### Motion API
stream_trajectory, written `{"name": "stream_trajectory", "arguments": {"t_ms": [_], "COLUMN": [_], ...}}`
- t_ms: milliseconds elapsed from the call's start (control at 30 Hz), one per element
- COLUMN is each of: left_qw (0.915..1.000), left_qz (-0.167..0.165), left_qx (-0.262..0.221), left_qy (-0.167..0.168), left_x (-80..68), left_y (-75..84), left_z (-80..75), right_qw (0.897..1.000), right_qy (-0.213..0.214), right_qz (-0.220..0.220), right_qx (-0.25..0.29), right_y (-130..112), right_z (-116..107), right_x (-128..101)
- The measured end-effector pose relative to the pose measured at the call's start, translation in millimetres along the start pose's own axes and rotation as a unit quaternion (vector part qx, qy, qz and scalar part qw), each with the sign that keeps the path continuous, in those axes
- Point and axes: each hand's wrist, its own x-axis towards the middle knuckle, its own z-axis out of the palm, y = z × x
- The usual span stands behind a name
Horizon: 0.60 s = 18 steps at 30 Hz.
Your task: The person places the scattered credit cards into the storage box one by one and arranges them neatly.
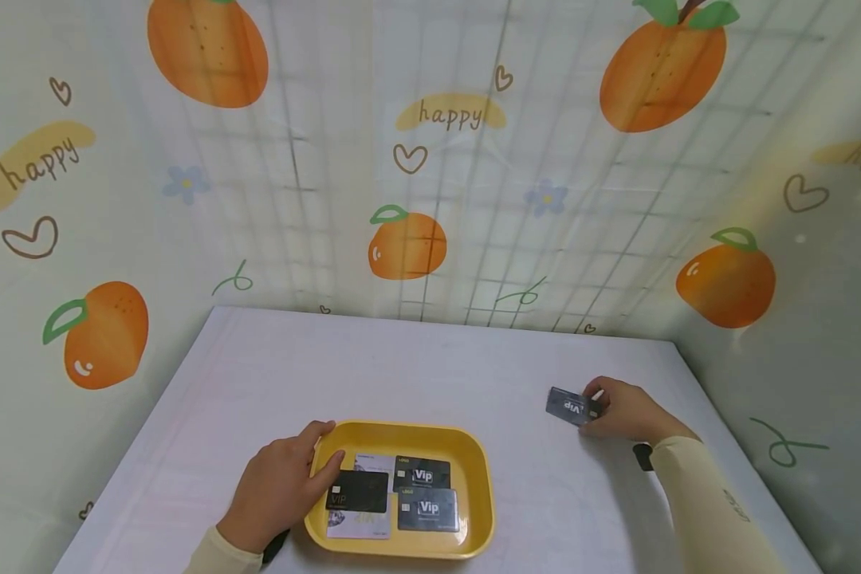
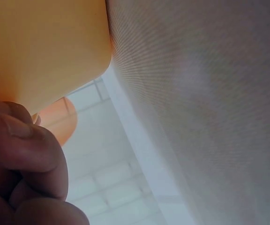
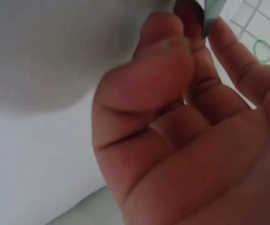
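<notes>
My left hand (image 1: 276, 486) grips the left rim of a yellow tray (image 1: 402, 552), its thumb over the edge and its fingers at the outer wall. The left wrist view shows curled fingers (image 2: 27, 145) against the tray's side (image 2: 46, 42). Inside lie several cards: a black VIP card (image 1: 359, 492), another black Vip card (image 1: 438, 472), a grey Vip card (image 1: 428, 520) and pale cards (image 1: 359, 528) partly covered. Away to the right, my right hand (image 1: 627, 410) pinches a dark grey Vip card (image 1: 565, 405) above the table. Only a sliver of card (image 3: 212, 16) shows in the right wrist view.
A white table (image 1: 402, 363) bears the tray near its front edge. Behind and on both sides hangs a pale curtain (image 1: 330, 239) printed with oranges, with a grid showing through. Dark wrist straps (image 1: 642, 457) sit below the hands.
</notes>
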Motion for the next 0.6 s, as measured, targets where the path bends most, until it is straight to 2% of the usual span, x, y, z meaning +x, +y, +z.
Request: {"name": "stream_trajectory", "arguments": {"t_ms": [133,333,467,600], "left_qw": [1.0000,1.0000,0.9999,0.9999], "left_qz": [0.001,0.001,-0.003,-0.002], "left_qx": [-0.003,-0.006,-0.006,-0.004], "left_qy": [0.000,-0.005,-0.009,-0.010], "left_x": [-0.2,-0.3,-0.2,0.6], "left_y": [1.1,3.0,3.5,2.8], "left_z": [-1.4,-4.7,-5.7,-4.6], "right_qw": [1.000,0.995,0.987,0.976], "right_qy": [0.006,0.039,0.072,0.103], "right_qz": [-0.006,-0.056,-0.095,-0.148], "right_qx": [-0.024,-0.077,-0.104,-0.125], "right_y": [-9,-40,-70,-103], "right_z": [-3,-9,-12,-13], "right_x": [-5,-15,-26,-40]}}
